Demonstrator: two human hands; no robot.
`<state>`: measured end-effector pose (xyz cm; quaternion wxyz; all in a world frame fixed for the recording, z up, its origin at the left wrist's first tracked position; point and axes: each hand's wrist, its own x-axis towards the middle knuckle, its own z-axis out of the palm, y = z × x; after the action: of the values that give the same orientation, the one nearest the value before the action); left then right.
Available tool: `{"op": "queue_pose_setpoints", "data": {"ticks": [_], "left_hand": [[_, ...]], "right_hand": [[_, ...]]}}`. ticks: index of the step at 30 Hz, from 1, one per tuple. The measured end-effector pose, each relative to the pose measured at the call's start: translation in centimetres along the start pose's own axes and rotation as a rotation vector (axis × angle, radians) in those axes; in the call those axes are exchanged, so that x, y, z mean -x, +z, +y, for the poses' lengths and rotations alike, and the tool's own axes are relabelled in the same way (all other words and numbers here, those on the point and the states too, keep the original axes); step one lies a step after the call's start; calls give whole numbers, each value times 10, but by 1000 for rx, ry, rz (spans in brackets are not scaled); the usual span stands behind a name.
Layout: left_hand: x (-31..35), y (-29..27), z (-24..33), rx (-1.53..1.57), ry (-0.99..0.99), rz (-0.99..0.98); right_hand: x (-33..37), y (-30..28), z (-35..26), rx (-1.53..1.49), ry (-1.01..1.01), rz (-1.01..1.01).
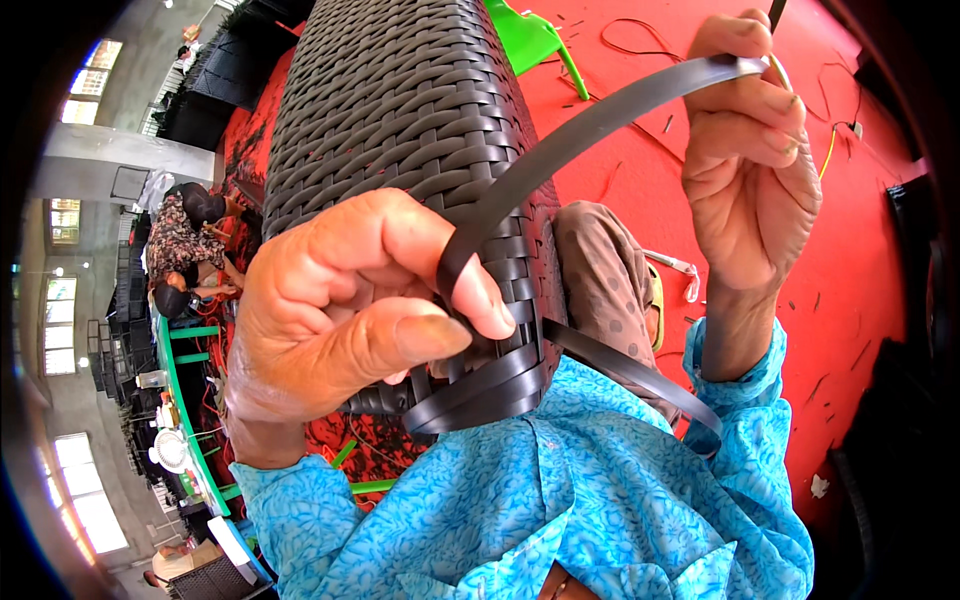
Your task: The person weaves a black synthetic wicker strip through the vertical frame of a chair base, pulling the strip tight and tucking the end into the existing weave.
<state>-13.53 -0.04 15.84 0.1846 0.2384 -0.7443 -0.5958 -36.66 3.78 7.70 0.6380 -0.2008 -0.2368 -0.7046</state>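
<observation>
A long piece of woven wicker-like furniture [390, 110], dark brown-black, stretches from my lap toward the top of the view. From its near end rises a flat black weaving strip [600, 120], bending up and over to the right. My right hand [755, 170] is raised at the upper right and pinches that strip between its fingers. My left hand [350, 310] is curled at the near end of the weave, with the strip running behind its bent index finger. How firmly the left hand grips is partly hidden. Another loose strip end [640, 375] curves over my shirt.
Red floor [620, 170] with scattered scraps and cables lies on the right. A green plastic chair [525, 40] stands at the far end. My knee [600, 260] is beside the weave. Other people [185, 240] work at left, near a green frame [175, 400] and a white fan [170, 450].
</observation>
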Motion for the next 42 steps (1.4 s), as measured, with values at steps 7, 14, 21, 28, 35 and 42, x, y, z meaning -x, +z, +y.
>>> {"op": "queue_pose_setpoints", "data": {"ticks": [7, 14, 21, 28, 35, 42], "left_hand": [[-1, -3, 5, -53, -31, 20], [-2, -1, 6, -102, -54, 29], [1, -5, 9, -120, -120, 15], [4, -7, 5, -88, -101, 18], [21, -19, 10, -713, 278, 93], [27, -16, 1, -1018, 372, 49]], "right_hand": [[11, 0, -25, -95, -144, -30], [15, 6, -36, -53, -184, 9], [19, 24, -44, 11, -162, 44], [17, 32, -56, 244, 59, -95], [14, 61, -77, 795, 231, -53], [-6, 91, -8, 1985, 487, 102]]}}
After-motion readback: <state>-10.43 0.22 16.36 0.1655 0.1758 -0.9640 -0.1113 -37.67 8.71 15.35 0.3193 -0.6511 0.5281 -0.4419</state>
